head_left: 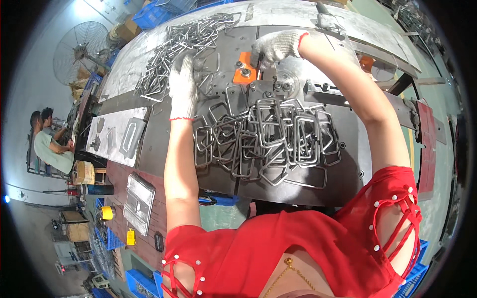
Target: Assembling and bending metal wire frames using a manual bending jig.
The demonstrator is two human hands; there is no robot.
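My left hand, in a white knit glove, reaches out at the edge of the far pile of bent metal wire pieces. Its fingers are dark and blurred, so I cannot see whether a piece is between them. My right hand, in a matching glove, has curled fingers just right of an orange plate bolted to the bench. What those fingers hold is hidden. Between my forearms lies a heap of rectangular wire frames, tangled and overlapping. A few bent pieces lie beside my left fingers.
A round metal disc and bolted blocks stand on the dark metal bench. At left are a pale board and a clear-covered case. Two people sit far left, below a large fan.
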